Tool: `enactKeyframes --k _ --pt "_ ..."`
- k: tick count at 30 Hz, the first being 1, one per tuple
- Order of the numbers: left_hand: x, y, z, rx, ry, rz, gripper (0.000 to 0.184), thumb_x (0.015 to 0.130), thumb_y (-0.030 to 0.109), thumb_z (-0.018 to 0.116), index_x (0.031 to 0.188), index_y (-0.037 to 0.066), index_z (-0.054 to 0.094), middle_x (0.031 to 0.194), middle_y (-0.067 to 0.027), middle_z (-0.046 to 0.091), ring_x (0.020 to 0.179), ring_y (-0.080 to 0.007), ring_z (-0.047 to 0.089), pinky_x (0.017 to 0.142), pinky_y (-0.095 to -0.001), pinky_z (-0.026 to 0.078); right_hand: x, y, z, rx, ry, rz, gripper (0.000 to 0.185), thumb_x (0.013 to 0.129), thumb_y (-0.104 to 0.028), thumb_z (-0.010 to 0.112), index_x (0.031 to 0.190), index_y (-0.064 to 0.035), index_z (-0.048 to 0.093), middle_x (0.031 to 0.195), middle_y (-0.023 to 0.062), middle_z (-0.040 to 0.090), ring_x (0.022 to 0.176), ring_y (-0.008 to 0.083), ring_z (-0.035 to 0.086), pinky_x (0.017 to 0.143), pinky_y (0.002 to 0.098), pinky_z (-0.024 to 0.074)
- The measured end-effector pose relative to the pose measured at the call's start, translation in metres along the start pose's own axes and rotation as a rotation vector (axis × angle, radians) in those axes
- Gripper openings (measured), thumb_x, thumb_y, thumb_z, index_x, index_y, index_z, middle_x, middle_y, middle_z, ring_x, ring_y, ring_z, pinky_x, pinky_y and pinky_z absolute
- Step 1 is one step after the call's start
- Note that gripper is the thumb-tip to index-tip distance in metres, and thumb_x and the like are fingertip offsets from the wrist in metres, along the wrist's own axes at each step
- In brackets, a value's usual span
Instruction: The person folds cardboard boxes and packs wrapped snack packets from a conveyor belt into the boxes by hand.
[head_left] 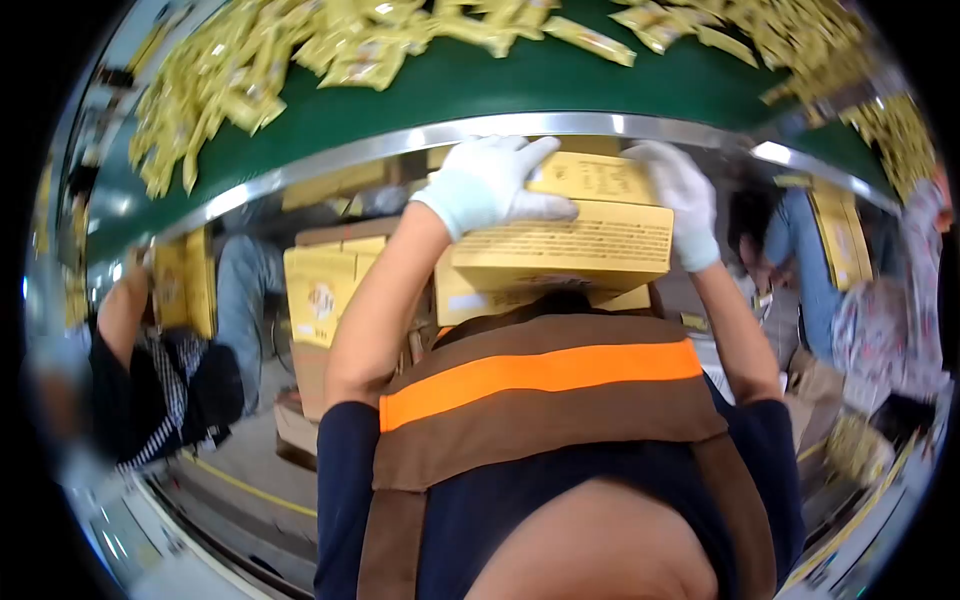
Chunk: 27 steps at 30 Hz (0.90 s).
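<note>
Both of my hands wear white gloves. My left hand (488,187) grips the left end of a yellow carton (590,177), its thumb along the near edge and its fingers towards the far side. At the right end, my right hand (684,195) presses against the same carton with bent fingers; its fingertips are partly hidden. Directly below and nearer to me is another yellow carton face (575,240) with lines of print. I cannot tell whether the two surfaces belong to one carton. More yellow cardboard (470,300) shows underneath, against my brown apron (550,415).
Beyond a metal rail (480,127) runs a green conveyor belt (460,90) with many yellow packets (370,60). Yellow cartons (322,295) are stacked at my left. People sit on either side, a forearm (125,310) at left and a jeans leg (803,265) at right.
</note>
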<state>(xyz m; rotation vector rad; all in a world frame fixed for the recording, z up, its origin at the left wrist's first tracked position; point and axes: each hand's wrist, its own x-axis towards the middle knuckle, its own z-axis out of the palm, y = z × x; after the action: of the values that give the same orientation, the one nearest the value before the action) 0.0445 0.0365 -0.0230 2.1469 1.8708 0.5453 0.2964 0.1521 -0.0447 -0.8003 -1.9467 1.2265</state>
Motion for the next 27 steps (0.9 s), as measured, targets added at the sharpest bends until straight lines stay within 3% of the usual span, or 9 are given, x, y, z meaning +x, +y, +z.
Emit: enactKeyframes --k 2,5,8,14,18,20,22,24,27 --pt "-0.018 -0.014 0.006 -0.032 0.100 -0.077 0.075 0.080 0.069 0.057 0.120 0.006 0.062 0.100 -0.0136 0.066 0.094 -0.0342 0.063 0.086 -0.0419 0.049 -0.006 0.033 -0.004 0.116 0.289 0.094 0.033 0.101 -0.029 0.053 0.122 -0.0066 0.063 0.117 0.0096 0.067 0.108 0.0192 0.062 0.093 0.0352 0.0491" --pt "-0.045 -0.027 -0.015 -0.080 0.166 -0.131 0.060 0.088 0.054 0.058 0.120 0.004 0.061 0.093 -0.0132 0.063 0.090 -0.0307 0.061 0.083 -0.0399 0.047 -0.081 0.141 0.016 0.736 -0.034 0.786 0.044 0.103 -0.034 0.049 0.136 -0.0058 0.053 0.126 0.0090 0.063 0.118 0.0196 0.057 0.102 0.0373 0.0449" --pt "-0.054 0.002 -0.028 -0.111 0.237 -0.030 0.044 0.093 0.040 0.053 0.115 0.004 0.064 0.098 -0.0152 0.064 0.094 -0.0321 0.061 0.083 -0.0385 0.047 -0.139 0.222 0.015 1.035 0.024 0.797 0.051 0.101 -0.039 0.052 0.140 -0.0053 0.049 0.133 0.0083 0.058 0.122 0.0197 0.054 0.104 0.0344 0.0430" --pt "-0.072 -0.012 0.086 -0.710 0.917 -0.326 0.039 0.098 0.033 0.047 0.118 0.002 0.061 0.108 -0.0166 0.064 0.102 -0.0369 0.060 0.090 -0.0415 0.047 -0.011 -0.068 -0.013 0.248 -0.218 0.295 0.046 0.090 -0.024 0.067 0.127 0.0016 0.055 0.115 0.0089 0.066 0.103 0.0164 0.063 0.090 0.0309 0.0506" --pt "-0.094 -0.021 0.154 -0.630 0.441 -0.640 0.045 0.095 0.026 0.050 0.137 0.008 0.050 0.112 -0.0170 0.065 0.106 -0.0360 0.060 0.091 -0.0423 0.047 0.012 -0.119 0.024 -0.428 -0.668 -0.156 0.029 0.083 -0.014 0.072 0.105 -0.0031 0.058 0.081 0.0122 0.066 0.072 0.0230 0.067 0.065 0.0354 0.0516" --pt "-0.113 -0.046 0.169 -0.094 0.301 -0.300 0.056 0.091 0.024 0.054 0.145 0.018 0.042 0.113 -0.0155 0.065 0.100 -0.0326 0.063 0.088 -0.0403 0.049 0.008 -0.118 0.058 -0.635 -0.859 -0.331 0.025 0.082 -0.021 0.071 0.095 -0.0066 0.055 0.071 0.0155 0.061 0.067 0.0336 0.064 0.060 0.0430 0.0497" --pt "-0.111 -0.048 0.099 0.200 -0.177 -0.429 0.033 0.086 0.018 0.058 0.119 0.015 0.066 0.100 -0.0126 0.071 0.094 -0.0266 0.066 0.080 -0.0362 0.051 -0.004 -0.099 0.072 -0.649 -0.943 -0.337 0.023 0.085 -0.026 0.067 0.089 -0.0085 0.053 0.067 0.0155 0.059 0.066 0.0383 0.062 0.058 0.0465 0.0490" --pt "-0.104 -0.074 0.077 0.043 0.428 -0.422 0.029 0.081 0.008 0.064 0.109 0.006 0.070 0.107 -0.0159 0.070 0.098 -0.0303 0.066 0.087 -0.0419 0.052 -0.012 -0.082 0.083 -0.631 -0.994 -0.433 0.022 0.088 -0.030 0.062 0.089 -0.0094 0.054 0.066 0.0144 0.060 0.065 0.0389 0.063 0.058 0.0476 0.0496" --pt "-0.037 0.008 -0.013 -0.186 0.674 -0.095 0.035 0.085 0.016 0.066 0.118 0.006 0.065 0.123 -0.0169 0.062 0.114 -0.0368 0.057 0.092 -0.0451 0.050 -0.011 -0.082 0.085 -0.617 -1.103 -0.415 0.027 0.089 -0.037 0.060 0.092 -0.0103 0.058 0.070 0.0155 0.062 0.067 0.0397 0.063 0.062 0.0495 0.0505"
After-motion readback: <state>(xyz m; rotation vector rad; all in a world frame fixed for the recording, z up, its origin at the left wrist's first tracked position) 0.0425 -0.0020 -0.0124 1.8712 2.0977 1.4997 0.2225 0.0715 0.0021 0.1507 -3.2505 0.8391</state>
